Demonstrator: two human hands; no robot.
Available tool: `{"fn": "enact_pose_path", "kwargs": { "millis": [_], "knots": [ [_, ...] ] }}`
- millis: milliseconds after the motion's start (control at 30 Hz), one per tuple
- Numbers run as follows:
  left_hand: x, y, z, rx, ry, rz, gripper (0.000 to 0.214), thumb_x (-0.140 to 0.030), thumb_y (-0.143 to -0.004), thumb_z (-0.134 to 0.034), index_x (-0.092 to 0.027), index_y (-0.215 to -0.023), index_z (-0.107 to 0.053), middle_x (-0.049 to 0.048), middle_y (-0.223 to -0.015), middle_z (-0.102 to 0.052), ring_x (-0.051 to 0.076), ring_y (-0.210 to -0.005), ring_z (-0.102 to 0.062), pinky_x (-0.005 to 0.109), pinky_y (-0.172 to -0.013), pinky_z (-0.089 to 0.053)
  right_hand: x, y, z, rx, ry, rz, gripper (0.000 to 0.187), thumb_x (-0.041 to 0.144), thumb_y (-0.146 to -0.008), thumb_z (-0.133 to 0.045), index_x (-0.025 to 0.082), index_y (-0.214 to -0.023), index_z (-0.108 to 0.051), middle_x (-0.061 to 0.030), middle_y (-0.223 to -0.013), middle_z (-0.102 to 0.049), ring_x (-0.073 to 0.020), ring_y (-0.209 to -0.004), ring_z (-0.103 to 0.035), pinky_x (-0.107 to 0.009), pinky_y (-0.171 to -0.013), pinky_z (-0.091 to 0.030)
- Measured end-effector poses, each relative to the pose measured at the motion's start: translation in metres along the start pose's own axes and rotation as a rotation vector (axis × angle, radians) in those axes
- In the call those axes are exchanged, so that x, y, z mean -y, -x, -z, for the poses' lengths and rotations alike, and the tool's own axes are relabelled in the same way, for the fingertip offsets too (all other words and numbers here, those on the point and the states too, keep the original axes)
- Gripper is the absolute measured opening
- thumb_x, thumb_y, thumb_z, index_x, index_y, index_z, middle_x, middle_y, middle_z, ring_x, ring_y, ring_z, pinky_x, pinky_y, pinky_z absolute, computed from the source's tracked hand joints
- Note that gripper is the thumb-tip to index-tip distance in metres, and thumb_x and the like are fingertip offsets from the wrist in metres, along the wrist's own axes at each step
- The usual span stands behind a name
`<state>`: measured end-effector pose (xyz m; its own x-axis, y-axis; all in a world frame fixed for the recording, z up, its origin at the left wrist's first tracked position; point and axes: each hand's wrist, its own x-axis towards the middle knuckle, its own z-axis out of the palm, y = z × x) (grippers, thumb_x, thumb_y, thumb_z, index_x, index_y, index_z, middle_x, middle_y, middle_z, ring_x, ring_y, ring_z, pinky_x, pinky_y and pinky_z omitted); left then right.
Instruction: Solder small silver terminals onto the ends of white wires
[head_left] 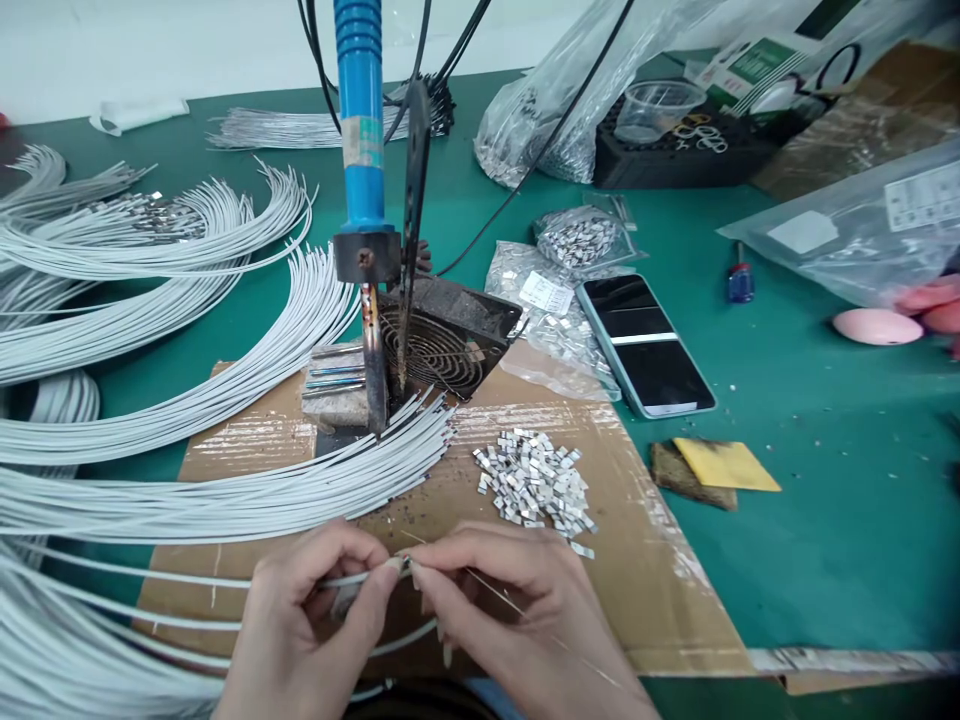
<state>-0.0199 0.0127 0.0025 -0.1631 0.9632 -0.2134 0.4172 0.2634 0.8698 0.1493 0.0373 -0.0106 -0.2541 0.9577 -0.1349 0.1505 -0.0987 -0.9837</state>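
Note:
My left hand [322, 600] is closed, pinching a white cable [349, 580] close to its end. Right against it, my right hand [517, 600] is closed, thumb and forefinger on a tiny metal terminal at the cable's tip; the fingertips mostly hide it. A thin solder-like wire [495, 592] passes along the right fingers and trails to the lower right. Beyond the hands lies a heap of small metal terminals [534, 480] on a cardboard sheet [637, 560]. A blue-handled soldering iron [361, 110] stands upright above the cable ends, tip down.
Bundles of white cables [225, 500] fill the left side. Behind the iron sits a small black fan [442, 345] beside a metal block [337, 410]. A phone [649, 345], a yellow sponge [724, 464], a small screwdriver [740, 280] and plastic bags [840, 220] lie to the right.

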Motion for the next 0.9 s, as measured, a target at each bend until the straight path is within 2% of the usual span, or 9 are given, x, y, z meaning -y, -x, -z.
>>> {"fn": "enact_pose_path", "kwargs": {
  "millis": [200,367,433,533,600,667,767,833,900],
  "knots": [
    [0.004,0.002,-0.003,-0.034,-0.089,-0.158,0.024,-0.029,-0.089,-0.067,-0.023,-0.067,-0.072,-0.004,-0.059,-0.062,0.013,-0.053,-0.05,0.024,-0.052,-0.035,0.005,0.004,-0.006,-0.11,-0.236,-0.145,0.013,0.021,-0.08,-0.076,0.02,-0.069,-0.084,0.0017,-0.054,-0.063,-0.0092,-0.046,-0.052,-0.018,-0.042,-0.042],
    [0.005,0.012,-0.017,-0.119,0.074,0.024,0.03,-0.038,-0.091,-0.069,-0.023,-0.065,-0.07,-0.004,-0.054,-0.062,0.012,-0.049,-0.048,0.021,-0.049,-0.037,0.0,0.012,-0.036,-0.342,-0.513,-0.34,0.018,0.034,-0.076,-0.083,0.02,-0.065,-0.081,0.0019,-0.051,-0.063,-0.0084,-0.041,-0.05,-0.018,-0.04,-0.043],
    [0.004,0.013,-0.019,-0.107,0.205,0.119,0.033,-0.043,-0.091,-0.07,-0.022,-0.066,-0.069,-0.0037,-0.054,-0.062,0.011,-0.051,-0.05,0.018,-0.05,-0.04,-0.007,0.013,-0.05,-0.459,-0.479,-0.213,0.016,0.029,-0.08,-0.081,0.021,-0.066,-0.081,0.0016,-0.054,-0.065,-0.008,-0.044,-0.051,-0.018,-0.043,-0.042],
    [0.002,0.009,-0.016,-0.089,0.364,0.19,0.024,-0.043,-0.085,-0.078,-0.022,-0.075,-0.071,-0.0038,-0.057,-0.065,0.01,-0.053,-0.053,0.016,-0.051,-0.041,-0.015,0.013,-0.062,-0.568,-0.284,0.107,0.015,0.016,-0.084,-0.076,0.024,-0.075,-0.084,0.0023,-0.058,-0.065,-0.0092,-0.05,-0.051,-0.02,-0.048,-0.039],
    [0.0,0.005,-0.013,-0.108,0.424,0.21,0.021,-0.038,-0.078,-0.086,-0.021,-0.077,-0.073,-0.0041,-0.058,-0.066,0.009,-0.052,-0.052,0.014,-0.05,-0.04,-0.015,0.012,-0.059,-0.542,-0.189,0.215,0.019,0.011,-0.086,-0.074,0.026,-0.084,-0.086,0.0026,-0.061,-0.066,-0.0103,-0.053,-0.053,-0.022,-0.05,-0.04],
    [-0.004,0.002,-0.012,-0.134,0.442,0.22,0.019,-0.032,-0.072,-0.089,-0.02,-0.073,-0.075,-0.0041,-0.059,-0.066,0.007,-0.052,-0.052,0.012,-0.05,-0.04,-0.012,0.011,-0.049,-0.455,-0.16,0.201,0.021,0.012,-0.087,-0.075,0.028,-0.088,-0.088,0.0019,-0.063,-0.068,-0.0109,-0.055,-0.056,-0.021,-0.052,-0.042],
    [-0.01,0.001,-0.014,-0.162,0.443,0.237,0.017,-0.029,-0.069,-0.089,-0.019,-0.07,-0.075,-0.0047,-0.057,-0.066,0.007,-0.052,-0.056,0.01,-0.05,-0.044,-0.006,0.01,-0.03,-0.233,-0.304,-0.074,0.012,0.027,-0.087,-0.079,0.027,-0.091,-0.09,0.0007,-0.063,-0.068,-0.0102,-0.051,-0.056,-0.02,-0.048,-0.044],
    [-0.012,0.003,-0.016,-0.177,0.441,0.234,0.015,-0.029,-0.071,-0.086,-0.02,-0.07,-0.074,-0.0052,-0.057,-0.067,0.008,-0.052,-0.061,0.011,-0.051,-0.048,-0.004,0.009,-0.021,-0.108,-0.446,-0.285,0.022,0.04,-0.085,-0.083,0.023,-0.095,-0.09,-0.0007,-0.063,-0.068,-0.0103,-0.049,-0.056,-0.019,-0.046,-0.047],
    [-0.012,0.005,-0.018,-0.188,0.41,0.208,0.012,-0.028,-0.073,-0.084,-0.021,-0.071,-0.074,-0.0052,-0.058,-0.068,0.009,-0.052,-0.063,0.012,-0.051,-0.05,-0.002,0.008,-0.015,-0.055,-0.525,-0.394,0.034,0.05,-0.081,-0.087,0.02,-0.097,-0.089,-0.0022,-0.064,-0.07,-0.0112,-0.05,-0.059,-0.02,-0.047,-0.051]
  ]
}}
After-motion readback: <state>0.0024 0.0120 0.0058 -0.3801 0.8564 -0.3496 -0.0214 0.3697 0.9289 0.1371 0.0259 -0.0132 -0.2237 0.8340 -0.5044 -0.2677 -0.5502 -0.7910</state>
